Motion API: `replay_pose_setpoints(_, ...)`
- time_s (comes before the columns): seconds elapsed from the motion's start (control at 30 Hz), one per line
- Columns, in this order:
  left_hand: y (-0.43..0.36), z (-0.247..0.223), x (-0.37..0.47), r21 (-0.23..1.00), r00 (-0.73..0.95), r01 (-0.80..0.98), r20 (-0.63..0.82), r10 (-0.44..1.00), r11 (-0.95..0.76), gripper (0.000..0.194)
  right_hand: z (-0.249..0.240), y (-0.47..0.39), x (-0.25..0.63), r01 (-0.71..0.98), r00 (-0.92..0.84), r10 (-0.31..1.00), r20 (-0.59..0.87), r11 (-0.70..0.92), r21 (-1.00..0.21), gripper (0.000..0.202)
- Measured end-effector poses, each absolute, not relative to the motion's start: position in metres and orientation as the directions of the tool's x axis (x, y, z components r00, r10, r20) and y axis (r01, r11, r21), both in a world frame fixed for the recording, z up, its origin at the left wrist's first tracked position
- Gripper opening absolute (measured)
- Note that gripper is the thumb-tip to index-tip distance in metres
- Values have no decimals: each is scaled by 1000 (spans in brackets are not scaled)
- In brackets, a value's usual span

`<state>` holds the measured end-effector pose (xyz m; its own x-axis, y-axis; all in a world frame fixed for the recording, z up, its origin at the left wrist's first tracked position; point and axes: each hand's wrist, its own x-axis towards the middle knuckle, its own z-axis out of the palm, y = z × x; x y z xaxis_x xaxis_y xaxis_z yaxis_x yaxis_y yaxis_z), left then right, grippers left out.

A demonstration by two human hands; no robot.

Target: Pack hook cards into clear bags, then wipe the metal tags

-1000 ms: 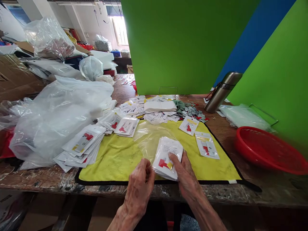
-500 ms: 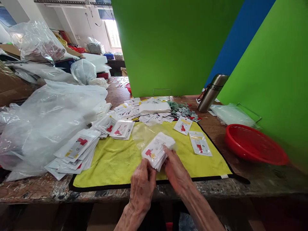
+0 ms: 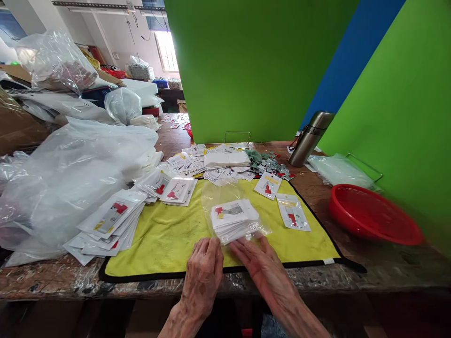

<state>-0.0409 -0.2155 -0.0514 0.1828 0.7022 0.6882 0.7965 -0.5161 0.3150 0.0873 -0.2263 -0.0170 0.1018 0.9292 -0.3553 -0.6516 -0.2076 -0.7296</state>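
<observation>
A clear plastic bag (image 3: 221,189) lies on the yellow cloth (image 3: 169,239), with a stack of small white packets (image 3: 234,215) inside it. The top packet shows a red and grey part. At the bag's near left corner, my left hand (image 3: 203,267) is closed, its curled fingers pinching the bag's edge. My right hand (image 3: 263,267) has its fingers stretched out and touches the near right edge of the bag. Two loose packets, one upper (image 3: 268,185) and one lower (image 3: 293,212), lie on the cloth to the right.
Piled packets (image 3: 109,218) and a large translucent bag (image 3: 77,164) are on the left. White cards (image 3: 225,159) and small grey parts (image 3: 269,163) lie behind the cloth. A steel flask (image 3: 310,141) and a red basin (image 3: 373,216) stand right. A green panel (image 3: 253,70) rises behind.
The stack has turned level and now rests flat in the bag on the cloth. My right hand has let go of the stack and moved down to the bag's near edge.
</observation>
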Motion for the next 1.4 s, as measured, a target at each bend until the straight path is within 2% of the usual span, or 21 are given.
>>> replay_pose_setpoints(0.07,-218,-51,-42,308,189,805,677,711,-507,15,-20,-235,94,-601,119,927,-355,-217,-769,68)
replay_pose_setpoints(0.13,-222,-50,-42,305,168,824,673,720,-477,12,-25,-245,100,-483,212,922,-324,-189,-855,68)
replay_pose_setpoints(0.23,-225,-46,-38,305,141,838,679,721,-451,9,-38,-260,107,-164,382,912,-147,-90,-982,53)
replay_pose_setpoints(0.3,-225,-45,-36,312,142,829,686,714,-464,11,-47,-267,108,67,332,943,-13,-37,-997,32)
replay_pose_setpoints(0.37,-225,-45,-35,338,136,809,688,713,-480,13,-53,-268,106,264,220,972,79,18,-964,23)
replay_pose_setpoints(0.43,-225,-46,-34,375,129,781,686,716,-500,14,-54,-265,100,421,155,974,167,87,-903,28)
replay_pose_setpoints(0.57,-226,-51,-34,418,144,727,683,716,-545,15,-48,-254,88,580,43,941,336,251,-775,36)
replay_pose_setpoints(0.7,-226,-53,-34,434,116,716,698,706,-547,14,-47,-254,88,745,-115,851,513,415,-522,42)
replay_pose_setpoints(0.8,-226,-55,-35,424,119,705,719,684,-568,17,-56,-254,91,796,-268,790,552,504,-335,49)
replay_pose_setpoints(0.87,-227,-55,-36,408,137,696,733,666,-591,20,-65,-252,91,821,-298,793,531,496,-281,53)
replay_pose_setpoints(0.97,-229,-54,-38,366,188,689,743,642,-626,27,-73,-245,91,856,-299,832,467,450,-253,59)
replay_pose_setpoints(1.07,-231,-52,-39,326,239,689,741,628,-647,28,-72,-238,97,834,-358,829,429,491,-251,67)
replay_pose_setpoints(1.2,-231,-54,-40,268,284,699,747,601,-663,27,-64,-233,101,816,-389,814,431,522,-250,75)
replay_pose_setpoints(1.4,-229,-56,-40,220,304,733,740,599,-644,27,-65,-237,102,838,-403,780,478,524,-149,75)
